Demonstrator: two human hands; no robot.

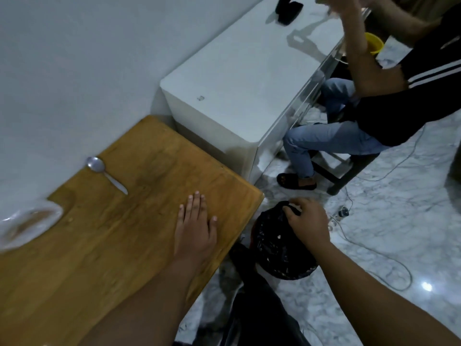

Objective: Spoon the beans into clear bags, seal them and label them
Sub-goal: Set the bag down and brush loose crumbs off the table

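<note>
My left hand rests flat on the wooden table, fingers straight, near the table's right edge. Beyond that edge, lower down, my right hand grips the rim of a black plastic bag that lines a bin on the floor. A metal spoon lies on the table by the wall. At the left edge lies a clear bag, blurred, with something brownish inside. No beans are plainly visible.
A white cabinet stands beyond the table against the wall. A person in jeans sits on a dark stool at the right, arms raised. Cables trail over the marble floor. A yellow tub sits at the far right.
</note>
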